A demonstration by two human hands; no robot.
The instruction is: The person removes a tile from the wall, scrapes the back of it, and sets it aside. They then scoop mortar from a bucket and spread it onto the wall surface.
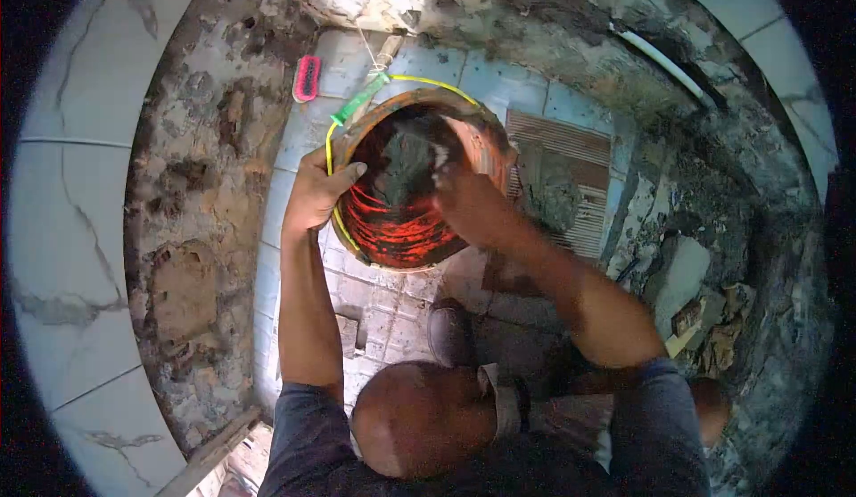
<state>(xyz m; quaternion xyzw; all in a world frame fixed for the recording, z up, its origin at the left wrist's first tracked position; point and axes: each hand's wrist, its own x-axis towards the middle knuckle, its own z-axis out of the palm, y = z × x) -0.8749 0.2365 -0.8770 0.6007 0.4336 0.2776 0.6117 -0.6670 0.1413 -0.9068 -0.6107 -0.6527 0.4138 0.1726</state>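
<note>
Orange round bucket [392, 240], its inside streaked with dark grey mix [406, 163], sits near the middle of the scene, over the tiled floor; whether it stands flat or leans a little, you cannot tell. Your left hand [317, 192] is clamped on its left rim, thumb over the edge, close beside the yellow wire handle [437, 82] with its green plastic grip [361, 98]. Your right hand [459, 201] reaches inside from the right; it is blurred and dark, so whether its fingers are closed, and on what, you cannot tell.

The right hand seems to be working the mix. For that, keep the left grip firm and press the rim steady, so the bucket doesn't turn or tip under the push. Work along the curved wall and down to the bottom, since the near wall carries a smeared film that likely drags. Keep the strokes low and even, as wet mix can splash over the rim.

Mind the brown ribbed tile [593, 149] just to the right, with a patch of grey mix [546, 189] on it; a swinging elbow or a sliding bucket could smear it. At the far left, the pink bristle brush [306, 79] lies apart from the rim.
</note>
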